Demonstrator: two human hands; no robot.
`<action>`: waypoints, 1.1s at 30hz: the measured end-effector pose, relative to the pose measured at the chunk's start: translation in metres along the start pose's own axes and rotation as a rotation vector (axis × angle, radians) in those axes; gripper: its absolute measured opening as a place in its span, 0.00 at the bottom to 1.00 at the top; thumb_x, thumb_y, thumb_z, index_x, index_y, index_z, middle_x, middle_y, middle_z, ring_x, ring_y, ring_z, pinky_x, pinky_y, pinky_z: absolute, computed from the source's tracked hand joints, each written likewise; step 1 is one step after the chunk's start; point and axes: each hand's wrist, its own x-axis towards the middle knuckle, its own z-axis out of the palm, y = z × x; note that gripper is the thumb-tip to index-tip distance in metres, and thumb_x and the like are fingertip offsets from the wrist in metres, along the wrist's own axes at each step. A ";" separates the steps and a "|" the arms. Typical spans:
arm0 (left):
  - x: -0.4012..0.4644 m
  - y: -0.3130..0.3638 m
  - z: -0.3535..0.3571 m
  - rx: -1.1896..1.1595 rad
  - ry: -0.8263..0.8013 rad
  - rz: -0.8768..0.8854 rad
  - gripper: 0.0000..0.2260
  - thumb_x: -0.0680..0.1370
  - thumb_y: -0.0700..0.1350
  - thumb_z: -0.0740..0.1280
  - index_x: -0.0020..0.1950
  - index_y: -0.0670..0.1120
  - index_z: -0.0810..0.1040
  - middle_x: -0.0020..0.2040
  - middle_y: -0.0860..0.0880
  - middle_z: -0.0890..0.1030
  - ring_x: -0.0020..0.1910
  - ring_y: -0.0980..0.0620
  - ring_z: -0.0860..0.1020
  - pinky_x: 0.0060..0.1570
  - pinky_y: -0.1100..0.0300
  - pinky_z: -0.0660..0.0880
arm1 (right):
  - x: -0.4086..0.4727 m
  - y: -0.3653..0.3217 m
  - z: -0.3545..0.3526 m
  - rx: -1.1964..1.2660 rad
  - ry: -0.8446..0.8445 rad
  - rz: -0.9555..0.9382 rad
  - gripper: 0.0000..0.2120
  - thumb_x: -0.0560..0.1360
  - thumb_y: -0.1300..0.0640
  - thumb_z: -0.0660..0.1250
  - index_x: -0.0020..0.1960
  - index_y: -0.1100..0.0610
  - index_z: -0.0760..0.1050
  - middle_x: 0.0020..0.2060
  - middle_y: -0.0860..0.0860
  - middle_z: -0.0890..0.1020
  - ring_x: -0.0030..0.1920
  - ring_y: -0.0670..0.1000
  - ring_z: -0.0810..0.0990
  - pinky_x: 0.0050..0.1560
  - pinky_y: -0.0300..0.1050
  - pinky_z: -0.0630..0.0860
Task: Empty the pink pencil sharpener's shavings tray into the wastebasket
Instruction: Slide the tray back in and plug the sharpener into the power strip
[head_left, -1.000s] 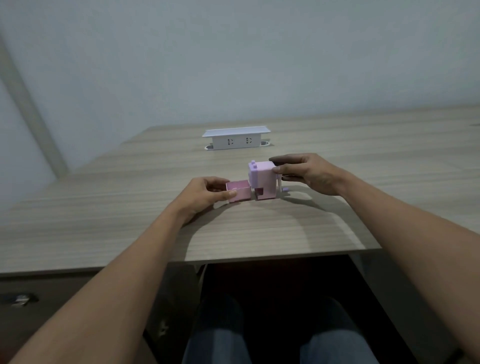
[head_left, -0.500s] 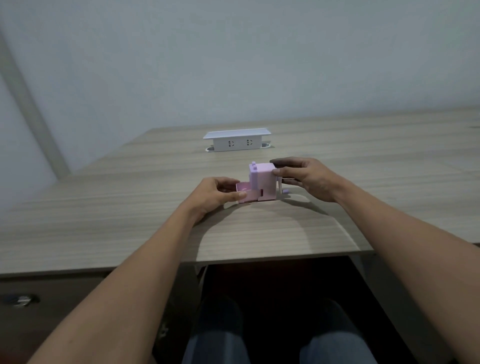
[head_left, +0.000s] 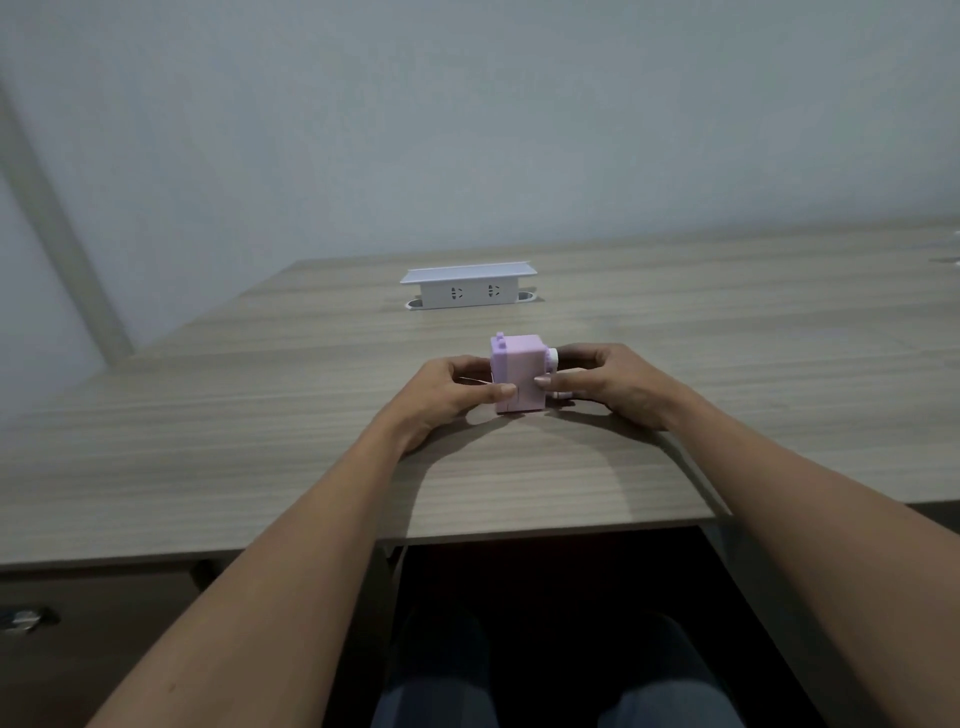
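A small pink and lilac pencil sharpener (head_left: 519, 366) stands upright on the wooden desk (head_left: 260, 441) in front of me. My left hand (head_left: 447, 392) presses against its left side, thumb on the lower front corner where the shavings tray sits pushed inside the body. My right hand (head_left: 608, 387) holds the sharpener from the right, thumb on its front face, fingers behind near the white crank. No wastebasket is in view.
A white pop-up power socket box (head_left: 467, 286) stands further back on the desk. The desk's front edge runs just below my forearms, with my legs in the dark gap underneath. A drawer handle (head_left: 26, 618) shows at the lower left.
The pink tray, pulled out to the left a second ago, has been slid rightward into the sharpener by my left hand. My right hand has shifted lower along the sharpener's side.
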 end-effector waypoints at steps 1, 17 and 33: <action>0.003 -0.001 -0.001 -0.005 0.001 -0.001 0.19 0.74 0.44 0.77 0.64 0.48 0.83 0.55 0.50 0.87 0.41 0.62 0.83 0.43 0.66 0.75 | 0.002 0.001 -0.001 0.007 0.000 -0.005 0.16 0.73 0.62 0.77 0.61 0.60 0.84 0.54 0.57 0.88 0.53 0.54 0.87 0.56 0.46 0.83; 0.101 -0.007 -0.012 -0.071 0.038 0.079 0.20 0.75 0.40 0.75 0.68 0.45 0.80 0.56 0.51 0.86 0.55 0.55 0.84 0.56 0.61 0.79 | 0.080 0.015 -0.038 -0.001 0.112 -0.091 0.18 0.74 0.61 0.76 0.63 0.58 0.83 0.56 0.51 0.88 0.58 0.49 0.86 0.59 0.43 0.81; 0.249 -0.023 -0.031 0.005 0.107 0.077 0.21 0.77 0.40 0.73 0.69 0.41 0.78 0.60 0.47 0.85 0.58 0.50 0.83 0.59 0.58 0.78 | 0.218 0.043 -0.088 -0.014 0.247 -0.094 0.22 0.74 0.63 0.76 0.67 0.63 0.80 0.58 0.55 0.86 0.57 0.49 0.85 0.59 0.39 0.79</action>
